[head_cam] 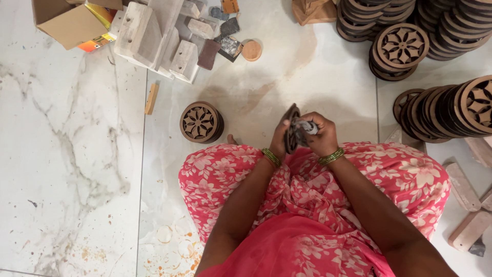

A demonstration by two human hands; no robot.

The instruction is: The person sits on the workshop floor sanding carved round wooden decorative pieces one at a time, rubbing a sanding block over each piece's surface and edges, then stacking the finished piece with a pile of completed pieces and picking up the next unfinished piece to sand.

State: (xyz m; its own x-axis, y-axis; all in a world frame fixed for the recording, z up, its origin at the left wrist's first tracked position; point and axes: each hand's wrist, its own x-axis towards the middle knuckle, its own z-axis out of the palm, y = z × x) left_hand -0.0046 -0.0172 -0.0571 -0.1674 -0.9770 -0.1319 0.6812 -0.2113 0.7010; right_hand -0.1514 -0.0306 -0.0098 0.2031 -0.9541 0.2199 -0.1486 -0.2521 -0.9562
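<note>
My left hand (281,139) grips a round brown wooden disc (292,134) with a cut-out flower pattern, held on edge above my lap. My right hand (319,134) presses a small grey crumpled piece (309,126), perhaps sandpaper, against the disc's face. Both wrists carry green bangles. My knees are covered in pink flowered cloth (405,174). A short stack of the same carved discs (201,121) stands on the floor just left of my hands.
Many more carved discs are stacked at the upper right (400,48) and lie in a leaning row at the right (456,110). Wooden blocks (154,36), a cardboard box (66,20) and a small round lid (251,50) lie at the top. Pale blocks (469,228) sit at right.
</note>
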